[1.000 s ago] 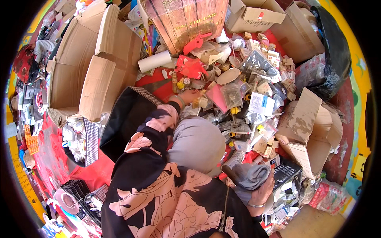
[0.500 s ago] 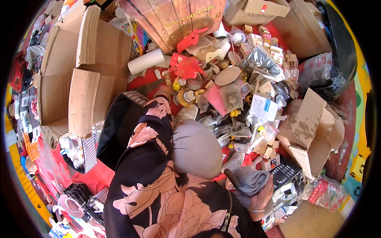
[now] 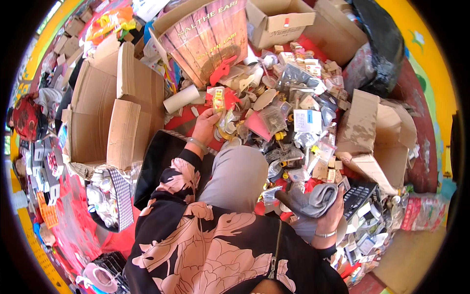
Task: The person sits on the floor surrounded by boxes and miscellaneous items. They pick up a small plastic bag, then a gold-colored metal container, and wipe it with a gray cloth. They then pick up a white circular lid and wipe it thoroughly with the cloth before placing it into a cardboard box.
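Note:
My left hand reaches out ahead of my knee, its fingers closed on a small yellow packet with a clear part below. Right behind the packet lies a red piece of card or cloth. My right hand grips a bundled grey cloth beside my right leg; a darker grey end sticks out to its left. Around both hands spreads a heap of small goods: a pink sheet, a round tan disc, a white labelled box and several clear plastic bags.
Open cardboard boxes stand at the left and right. A wood-patterned carton is at the far side, near a white roll. A black bin sits by my left arm; a black basket lies near my right hand.
My left hand has come into clear view, holding the yellow packet up from the heap. The right hand still grips the grey cloth, and the whole view has shifted and turned a little.

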